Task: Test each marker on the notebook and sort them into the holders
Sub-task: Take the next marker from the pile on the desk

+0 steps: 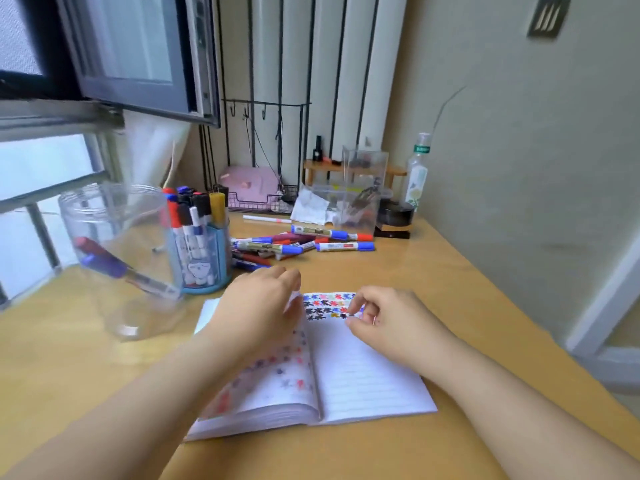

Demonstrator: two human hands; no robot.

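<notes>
The open notebook [363,375] lies on the desk, with rows of coloured test marks across the top of its right page. My left hand [258,306] rests flat on the upper left page, fingers reaching the spine. My right hand [388,323] hovers over the marks with fingers curled and thumb meeting forefinger; whether it pinches anything is unclear. Loose markers [301,241] lie in a pile behind the notebook. The blue holder [202,271] stands full of upright markers. The clear jar [114,247] to its left holds a few slanted markers.
At the back stand a clear acrylic box [360,188], a crumpled paper [311,206], a black round tin [394,214], a glass bottle [417,171], a pink item in a wire tray [249,188] and a small wooden shelf. An open window frame overhangs the left.
</notes>
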